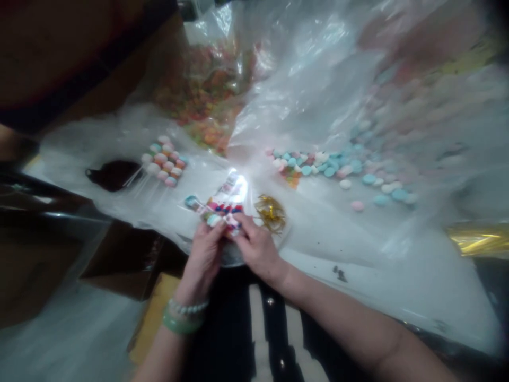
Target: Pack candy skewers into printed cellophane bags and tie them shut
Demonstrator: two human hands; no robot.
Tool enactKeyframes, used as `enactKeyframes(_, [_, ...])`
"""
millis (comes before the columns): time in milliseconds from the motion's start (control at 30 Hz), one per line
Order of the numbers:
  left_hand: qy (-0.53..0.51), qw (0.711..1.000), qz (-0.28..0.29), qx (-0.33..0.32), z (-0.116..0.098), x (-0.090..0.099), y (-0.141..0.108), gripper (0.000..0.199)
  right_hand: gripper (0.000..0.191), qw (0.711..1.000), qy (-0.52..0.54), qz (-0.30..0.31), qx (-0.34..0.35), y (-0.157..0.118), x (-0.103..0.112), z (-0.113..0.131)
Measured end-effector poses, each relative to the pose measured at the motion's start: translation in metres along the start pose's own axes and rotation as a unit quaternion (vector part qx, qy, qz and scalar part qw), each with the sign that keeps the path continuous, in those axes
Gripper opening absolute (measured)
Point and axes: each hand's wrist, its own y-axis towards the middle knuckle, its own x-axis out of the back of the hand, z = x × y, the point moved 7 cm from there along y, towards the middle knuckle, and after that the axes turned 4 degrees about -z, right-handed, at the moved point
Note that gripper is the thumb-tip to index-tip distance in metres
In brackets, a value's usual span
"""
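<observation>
At the table's front edge, both of my hands meet over a small clear, printed candy bag with pale pieces in it that look like marshmallows. My left hand pinches its near side between thumb and fingers. From the other side, the thumb and fingers of my right hand close on the right end of the bag. Just beyond my fingers lie shiny clear bags with a red and blue print. Gold twist ties sit in a pile to the right of my right hand. Blur hides the finer detail.
Marshmallow skewers on white sticks lie to the left. Loose pink, white and blue marshmallows spread across the right. Orange and green candies fill a plastic bag at the back. An open cardboard box stands below the table's left edge.
</observation>
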Motion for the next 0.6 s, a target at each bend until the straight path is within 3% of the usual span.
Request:
enactKeyframes(133, [0.016, 0.999, 0.006, 0.049, 0.011, -0.001, -0.003, 0.029, 0.028, 0.995, -0.013, -0.011, 0.098, -0.002, -0.002, 0.012])
enactKeyframes(300, [-0.062, 0.977, 0.006, 0.205, 0.027, -0.008, -0.014, 0.021, 0.026, 0.983, -0.050, -0.058, 0.165, -0.004, 0.004, 0.018])
enactKeyframes(367, [-0.092, 0.968, -0.005, 0.232, 0.030, -0.009, -0.018, 0.020, 0.025, 0.975, -0.076, -0.085, 0.192, -0.005, 0.006, 0.023])
enactKeyframes(433, [-0.096, 0.972, -0.024, 0.214, 0.030, -0.006, -0.019, 0.026, 0.025, 0.963, -0.104, -0.110, 0.223, -0.007, 0.007, 0.030])
enactKeyframes(600, [-0.048, 0.993, -0.060, 0.086, 0.013, 0.004, -0.022, 0.033, 0.027, 0.928, -0.134, -0.131, 0.322, -0.023, 0.006, 0.042])
